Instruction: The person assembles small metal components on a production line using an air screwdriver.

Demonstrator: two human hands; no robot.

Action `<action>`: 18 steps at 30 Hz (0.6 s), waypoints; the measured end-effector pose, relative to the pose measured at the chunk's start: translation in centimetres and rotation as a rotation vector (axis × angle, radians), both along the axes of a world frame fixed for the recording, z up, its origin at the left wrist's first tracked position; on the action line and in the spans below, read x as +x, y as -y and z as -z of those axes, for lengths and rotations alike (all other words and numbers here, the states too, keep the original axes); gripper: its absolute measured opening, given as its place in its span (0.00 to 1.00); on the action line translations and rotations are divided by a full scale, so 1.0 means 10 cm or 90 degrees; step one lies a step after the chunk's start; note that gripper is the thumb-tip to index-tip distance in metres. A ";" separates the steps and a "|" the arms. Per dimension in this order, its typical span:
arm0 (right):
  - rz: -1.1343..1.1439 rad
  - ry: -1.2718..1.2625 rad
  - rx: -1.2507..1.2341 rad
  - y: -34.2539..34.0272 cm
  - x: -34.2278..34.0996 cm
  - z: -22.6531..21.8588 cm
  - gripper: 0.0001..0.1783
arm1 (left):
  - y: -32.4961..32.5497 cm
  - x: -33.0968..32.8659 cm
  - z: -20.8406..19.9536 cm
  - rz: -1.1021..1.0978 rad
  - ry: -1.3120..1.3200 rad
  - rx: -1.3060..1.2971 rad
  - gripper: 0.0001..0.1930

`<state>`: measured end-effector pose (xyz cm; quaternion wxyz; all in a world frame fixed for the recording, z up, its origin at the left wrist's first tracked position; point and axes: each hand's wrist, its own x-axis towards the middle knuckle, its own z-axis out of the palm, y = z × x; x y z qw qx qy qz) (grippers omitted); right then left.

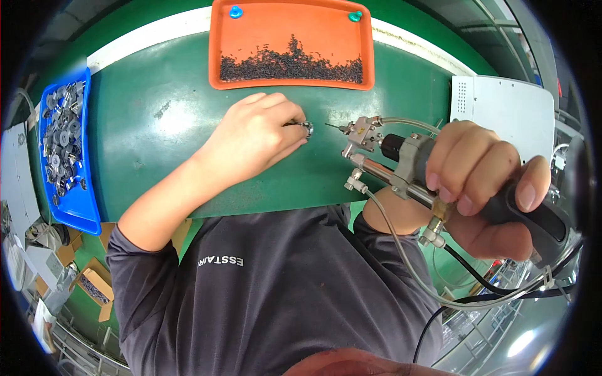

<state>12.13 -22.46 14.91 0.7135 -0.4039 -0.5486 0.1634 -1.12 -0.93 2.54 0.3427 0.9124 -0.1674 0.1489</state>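
Note:
Near the middle of the green table my left hand [266, 135] is closed on a small round metal part [307, 128]. Only the part's shiny rim shows past the fingertips. On the right, my right hand [483, 182] wraps round the black grip of a pistol-shaped dispensing gun [411, 163]. A metal valve block [362, 133] forms the gun's front end, with a thin needle [334, 126] pointing left toward the metal part. A short gap separates needle and part. Clear hoses [392, 232] and a black cable run from the gun. Whether a finger presses a trigger is hidden.
Beyond my hands an orange tray [291, 86] holds many tiny black pieces, with a blue cap [236, 12] and a green cap [355, 17] at its far corners. A blue tray [81, 216] of round grey parts stands left. At right sits a pale metal box [508, 103].

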 end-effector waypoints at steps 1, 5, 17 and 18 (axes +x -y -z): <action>-0.002 0.016 -0.029 -0.01 -0.01 -0.02 0.26 | 0.01 0.03 0.04 0.002 0.018 0.016 0.07; -0.019 0.040 -0.061 -0.06 0.01 -0.01 0.25 | 0.02 0.05 0.12 0.012 0.034 -0.006 0.08; -0.037 0.038 -0.078 -0.11 0.02 0.04 0.25 | 0.02 0.04 0.16 0.002 0.045 -0.004 0.10; -0.036 0.034 -0.064 -0.12 0.01 0.05 0.25 | 0.02 0.04 0.16 0.002 0.047 -0.006 0.10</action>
